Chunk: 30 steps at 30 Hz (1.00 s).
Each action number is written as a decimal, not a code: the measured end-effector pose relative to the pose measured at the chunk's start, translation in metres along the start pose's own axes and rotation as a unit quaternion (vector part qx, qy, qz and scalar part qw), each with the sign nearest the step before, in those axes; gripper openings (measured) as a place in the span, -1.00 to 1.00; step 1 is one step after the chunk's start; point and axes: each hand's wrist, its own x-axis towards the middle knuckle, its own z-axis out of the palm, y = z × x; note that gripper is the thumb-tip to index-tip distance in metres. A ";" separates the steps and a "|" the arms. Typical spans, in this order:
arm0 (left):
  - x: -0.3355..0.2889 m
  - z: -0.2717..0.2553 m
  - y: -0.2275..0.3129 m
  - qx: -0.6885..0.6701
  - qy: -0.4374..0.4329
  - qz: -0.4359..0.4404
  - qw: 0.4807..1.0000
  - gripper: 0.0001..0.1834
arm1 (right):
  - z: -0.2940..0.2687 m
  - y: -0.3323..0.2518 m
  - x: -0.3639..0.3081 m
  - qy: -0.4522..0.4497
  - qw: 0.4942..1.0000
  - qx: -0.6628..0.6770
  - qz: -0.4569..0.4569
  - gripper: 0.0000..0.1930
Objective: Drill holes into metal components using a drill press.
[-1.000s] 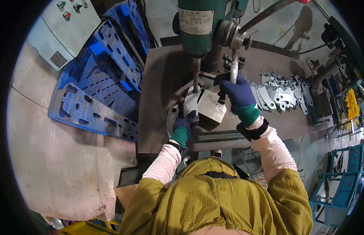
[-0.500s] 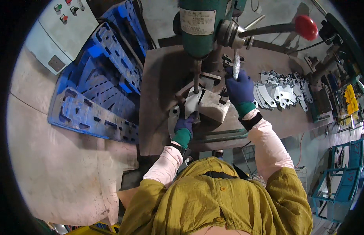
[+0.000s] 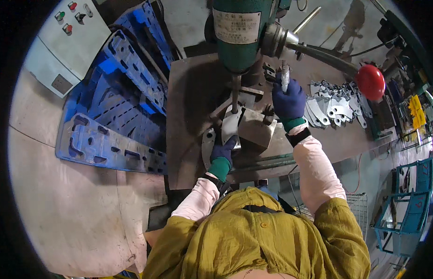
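Observation:
A green drill press (image 3: 239, 51) stands over the worktable, its spindle and bit (image 3: 235, 95) pointing down at the top end of a curved flat metal plate (image 3: 231, 124). My left hand (image 3: 222, 152), in a dark blue glove, is closed on the plate's near end. That plate rests against a grey metal fixture block (image 3: 256, 129). My right hand (image 3: 289, 100), gloved too, wraps round a silver-wrapped feed handle (image 3: 285, 78) of the press. Another handle with a red knob (image 3: 370, 82) sticks out to the right. Beside my left hand lies a second curved plate (image 3: 207, 144).
Several curved metal plates (image 3: 335, 106) are heaped on the worktable (image 3: 188, 107), right of my right hand. Blue plastic pallets (image 3: 109, 144) and a grey control box (image 3: 67, 46) stand at the left. Blue metal frames (image 3: 407, 200) stand at far right.
The feed handles have turned: the red knob has swung down and toward me. My right hand has shifted slightly right and nearer with its handle. My left hand still holds the plate.

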 end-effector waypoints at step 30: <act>-0.018 0.008 0.008 -0.048 0.053 0.048 0.996 -0.28 | 0.035 0.073 0.109 -0.002 0.990 0.044 -0.135 -0.60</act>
